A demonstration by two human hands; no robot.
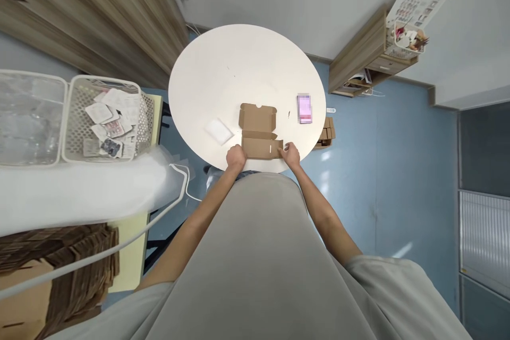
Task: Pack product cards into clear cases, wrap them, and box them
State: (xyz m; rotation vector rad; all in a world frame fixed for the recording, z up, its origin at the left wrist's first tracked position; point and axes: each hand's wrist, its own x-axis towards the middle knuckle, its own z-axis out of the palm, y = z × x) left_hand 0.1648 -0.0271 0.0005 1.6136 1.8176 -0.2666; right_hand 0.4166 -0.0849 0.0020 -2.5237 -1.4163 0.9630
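Note:
A partly folded brown cardboard box (258, 118) lies at the near edge of the round white table (239, 58), its lid laid open away from me. My left hand (236, 157) is closed at the box's near left corner. At the near right corner, my right hand (291, 155) pinches the cardboard side flap between thumb and fingers. Left of the box lies a flat white packet (219, 132). A phone-sized item (305, 108) with a blurred pink face rests to the right on the table.
To the left, a white perforated basket (103, 82) holds several packets, beside another bin (30, 77) of clear plastic. Below are stacked flat cardboard pieces (79, 271) and a white curved tube (131, 238). A wooden cabinet (358, 50) stands back right; small brown boxes (327, 132) sit beyond the table's right edge.

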